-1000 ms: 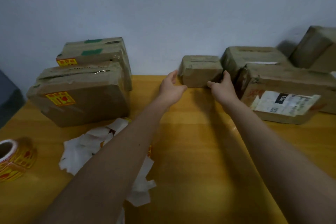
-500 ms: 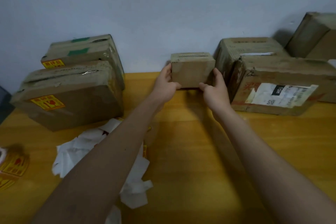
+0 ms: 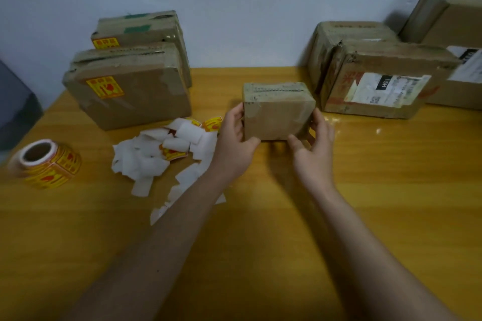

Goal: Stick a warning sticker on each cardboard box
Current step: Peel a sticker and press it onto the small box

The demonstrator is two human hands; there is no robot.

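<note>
A small plain cardboard box (image 3: 276,114) is held between both hands just above the yellow table (image 3: 378,190). My left hand (image 3: 234,141) grips its left side and my right hand (image 3: 314,148) its right side and lower edge. No sticker shows on it. At the left stand two boxes, the front one (image 3: 135,94) and the rear one (image 3: 146,34), each with a yellow and red warning sticker. A roll of the same stickers (image 3: 45,164) lies at the far left.
A heap of white backing paper (image 3: 161,159) with a few loose stickers lies left of my left arm. Three more boxes stand at the right: one with a white shipping label (image 3: 380,81), one behind it (image 3: 349,34), one at the edge (image 3: 448,18).
Both hands closed on the small box by the wall and drew it toward me, away from the right-hand boxes. The camera view dropped, so the sticker roll shows fully.
</note>
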